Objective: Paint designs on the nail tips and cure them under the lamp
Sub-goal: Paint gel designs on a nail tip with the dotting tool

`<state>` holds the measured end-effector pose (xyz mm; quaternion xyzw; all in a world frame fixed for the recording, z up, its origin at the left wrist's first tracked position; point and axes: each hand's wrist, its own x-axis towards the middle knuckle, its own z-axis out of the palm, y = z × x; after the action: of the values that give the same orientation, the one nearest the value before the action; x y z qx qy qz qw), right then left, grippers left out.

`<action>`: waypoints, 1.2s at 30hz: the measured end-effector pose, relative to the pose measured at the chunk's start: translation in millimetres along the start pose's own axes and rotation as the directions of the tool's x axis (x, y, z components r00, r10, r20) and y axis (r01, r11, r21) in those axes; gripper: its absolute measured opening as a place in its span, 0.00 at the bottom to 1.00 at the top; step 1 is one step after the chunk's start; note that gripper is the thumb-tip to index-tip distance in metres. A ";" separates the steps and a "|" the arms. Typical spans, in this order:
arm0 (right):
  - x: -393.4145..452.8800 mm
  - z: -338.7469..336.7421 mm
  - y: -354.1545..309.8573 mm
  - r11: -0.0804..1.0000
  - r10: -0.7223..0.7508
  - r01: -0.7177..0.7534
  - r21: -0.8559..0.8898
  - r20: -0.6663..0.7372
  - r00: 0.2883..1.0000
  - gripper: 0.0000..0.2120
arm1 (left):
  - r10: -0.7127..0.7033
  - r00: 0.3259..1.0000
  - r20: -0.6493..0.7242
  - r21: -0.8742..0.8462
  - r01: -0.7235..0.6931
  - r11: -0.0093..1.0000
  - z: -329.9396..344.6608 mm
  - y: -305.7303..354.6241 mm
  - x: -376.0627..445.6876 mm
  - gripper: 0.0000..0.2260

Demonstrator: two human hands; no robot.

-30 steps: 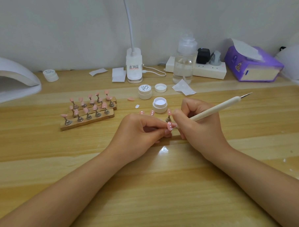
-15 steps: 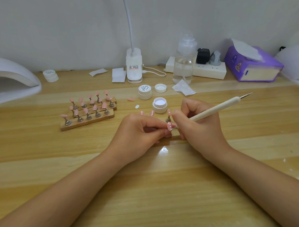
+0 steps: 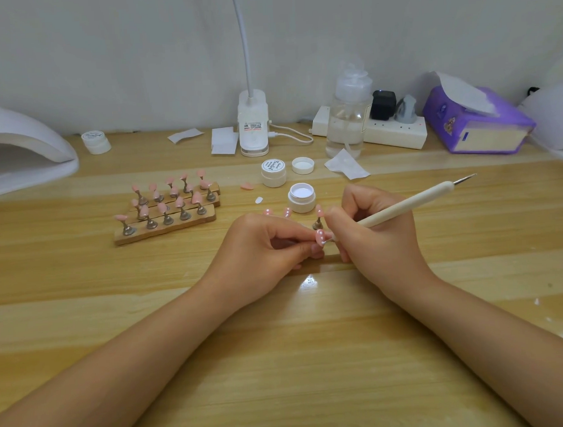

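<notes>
Pink nail tip [image 3: 320, 237] pinched by left hand [image 3: 265, 246], right hand [image 3: 371, 232] gripping dotting pen [image 3: 402, 204], open jar [image 3: 301, 197] just behind.

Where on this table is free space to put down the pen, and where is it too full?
Free: the wide table front between the forearms; the strip right of the right hand, before the tissue box; the patch left of the nail stand, below the curing lamp. Crowded: around the open jar, closed jar, lid and loose tips, and along the wall.
</notes>
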<state>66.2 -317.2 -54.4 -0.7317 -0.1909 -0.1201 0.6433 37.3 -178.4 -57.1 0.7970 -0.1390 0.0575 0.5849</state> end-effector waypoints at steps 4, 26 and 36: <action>-0.3 0.3 0.0 1.000 -0.003 0.003 -0.006 -0.010 1.000 0.22 | -0.004 1.000 0.002 0.000 0.004 1.000 -0.3 -0.4 -0.3 0.12; 1.0 -0.4 4.0 0.999 -0.026 0.025 0.026 0.022 0.999 0.23 | -0.012 1.000 0.011 -0.003 0.012 1.000 -0.4 0.4 0.1 0.11; 0.4 0.8 3.2 0.999 -0.020 0.020 0.033 -0.002 1.000 0.17 | -0.027 1.000 0.006 -0.022 0.027 0.999 -0.4 1.0 -0.6 0.13</action>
<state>67.9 -316.6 -57.2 -0.7188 -0.1998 -0.1239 0.6543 36.4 -178.2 -56.2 0.7926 -0.1307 0.0458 0.5938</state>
